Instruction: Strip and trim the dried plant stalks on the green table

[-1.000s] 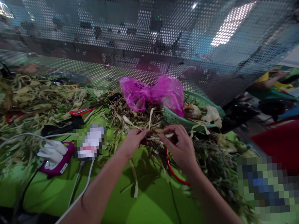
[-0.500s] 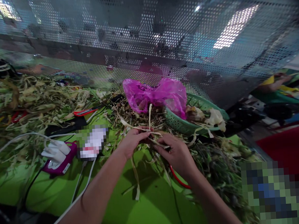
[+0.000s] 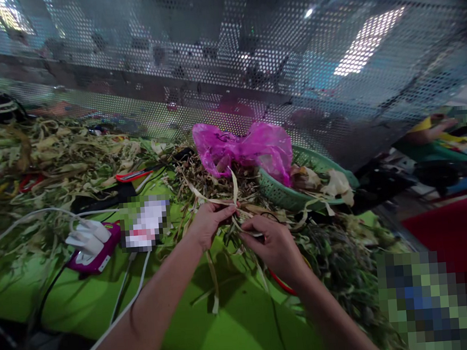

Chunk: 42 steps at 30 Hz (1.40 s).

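Note:
Pale dried leaf strips (image 3: 235,188) cross between my two hands above the green tabletop. My left hand (image 3: 208,222) pinches the crossing point between thumb and fingers, with one strip standing up from it and others hanging below. Just to the right, my right hand (image 3: 272,236) is closed, thumb against forefinger, on the end of a strip near the crossing. Under my right wrist shows a red curved handle or loop (image 3: 281,283), partly hidden by the hand.
A pink plastic bag (image 3: 243,145) lies partly over a green basket (image 3: 282,190) of dried leaves. At left are a purple power strip (image 3: 99,256), white cables, a phone (image 3: 146,221), a red-handled cutter (image 3: 133,175) and heaped leaves (image 3: 76,154). A perforated metal panel (image 3: 210,75) stands behind.
My right hand has drawn slightly down and away from my left, its fingers pinching closer together. The upright strip has shifted its lean; my left hand stays almost in place.

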Available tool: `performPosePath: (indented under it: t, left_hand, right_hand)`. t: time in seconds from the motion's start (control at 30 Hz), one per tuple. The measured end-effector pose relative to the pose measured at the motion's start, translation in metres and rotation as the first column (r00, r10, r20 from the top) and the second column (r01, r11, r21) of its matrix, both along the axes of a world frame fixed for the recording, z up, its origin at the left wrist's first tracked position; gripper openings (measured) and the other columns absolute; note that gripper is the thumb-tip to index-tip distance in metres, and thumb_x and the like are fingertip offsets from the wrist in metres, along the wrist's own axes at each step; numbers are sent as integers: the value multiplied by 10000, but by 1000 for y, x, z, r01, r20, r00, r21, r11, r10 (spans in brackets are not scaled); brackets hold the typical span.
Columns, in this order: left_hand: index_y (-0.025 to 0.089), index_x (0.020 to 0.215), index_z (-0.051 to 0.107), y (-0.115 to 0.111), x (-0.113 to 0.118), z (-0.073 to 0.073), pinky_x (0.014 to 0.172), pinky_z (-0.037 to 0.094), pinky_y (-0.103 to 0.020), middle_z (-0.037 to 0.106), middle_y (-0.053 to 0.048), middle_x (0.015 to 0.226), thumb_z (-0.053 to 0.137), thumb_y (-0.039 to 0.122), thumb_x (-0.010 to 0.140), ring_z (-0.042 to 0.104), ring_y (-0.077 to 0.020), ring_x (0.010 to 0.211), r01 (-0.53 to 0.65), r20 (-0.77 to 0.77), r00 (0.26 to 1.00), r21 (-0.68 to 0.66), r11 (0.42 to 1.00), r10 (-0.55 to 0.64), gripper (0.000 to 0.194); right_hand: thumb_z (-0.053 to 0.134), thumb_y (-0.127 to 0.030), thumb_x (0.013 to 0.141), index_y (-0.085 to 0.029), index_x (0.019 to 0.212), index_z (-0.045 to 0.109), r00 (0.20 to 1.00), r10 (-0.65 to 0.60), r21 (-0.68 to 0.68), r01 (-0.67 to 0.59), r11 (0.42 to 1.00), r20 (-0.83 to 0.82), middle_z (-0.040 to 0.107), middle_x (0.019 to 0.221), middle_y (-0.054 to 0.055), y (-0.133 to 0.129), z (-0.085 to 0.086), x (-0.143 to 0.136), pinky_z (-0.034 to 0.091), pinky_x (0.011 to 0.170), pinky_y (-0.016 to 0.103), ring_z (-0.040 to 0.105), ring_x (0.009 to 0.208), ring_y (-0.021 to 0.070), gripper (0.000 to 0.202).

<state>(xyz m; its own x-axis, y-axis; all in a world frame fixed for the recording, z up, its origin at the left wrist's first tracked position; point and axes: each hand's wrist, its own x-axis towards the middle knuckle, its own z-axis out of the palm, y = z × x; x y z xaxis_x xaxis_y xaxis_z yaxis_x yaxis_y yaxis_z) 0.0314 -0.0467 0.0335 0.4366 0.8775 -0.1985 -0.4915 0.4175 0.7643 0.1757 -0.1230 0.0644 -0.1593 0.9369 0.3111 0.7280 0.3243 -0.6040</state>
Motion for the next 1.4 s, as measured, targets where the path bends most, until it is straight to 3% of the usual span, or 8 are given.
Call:
performPosePath:
  t: [0.53,0.8,0.97,1.1,1.2,1.3,1.4]
  left_hand:
    - [121,780,733,-5,4,2,639,443,-216,695,-41,722,866,285,506,591,-106,656,-78,-16,997,3,997,78,346]
    - [116,773,728,-5,3,7,563,405,-212,681,-33,682,869,307,495,560,-102,602,-91,-58,994,-25,996,89,366]
    - [118,797,728,-2,3,1,586,407,-216,675,-31,695,851,314,527,553,-99,610,-102,-72,992,28,994,103,356]
    - [136,842,722,3,-2,-2,660,431,-236,679,-31,763,804,343,605,569,-117,682,-92,-118,987,154,984,111,325]
    - [149,859,721,4,-5,1,677,424,-243,683,-30,782,765,350,654,567,-127,703,-17,-208,976,218,976,63,291]
    - [163,880,726,1,-5,4,685,425,-248,686,-28,776,738,345,683,567,-134,700,73,-241,970,203,976,-23,269]
    - [174,882,728,-2,-4,5,727,441,-263,693,-29,779,730,352,694,588,-144,726,123,-175,980,148,981,-97,259]
  right_hand:
    - [600,-162,754,-174,653,574,981,37,-175,-71,982,-191,564,627,-22,1,2,1,353,574,225,505,623,129,105]
    - [611,-153,734,-173,613,503,990,56,-217,-84,973,-131,486,593,-47,0,3,-1,311,557,214,446,596,106,163]
    - [633,-195,770,-175,617,499,993,71,-239,-92,967,-95,447,580,-58,-2,3,2,297,537,213,425,577,99,204]
    - [566,-282,880,-186,736,617,994,99,-180,-104,978,-39,589,694,-13,-4,9,4,370,611,234,535,663,134,181]
    - [529,-285,916,-203,855,661,995,89,-53,-90,994,-36,649,823,30,-4,12,8,421,715,266,589,781,168,167]
    - [559,-277,901,-211,883,671,996,42,79,-36,996,-78,650,888,54,-1,12,12,444,790,300,595,859,193,131]
    - [584,-287,884,-211,873,673,991,-34,133,52,990,-128,638,885,61,2,9,16,459,763,308,593,843,199,118]
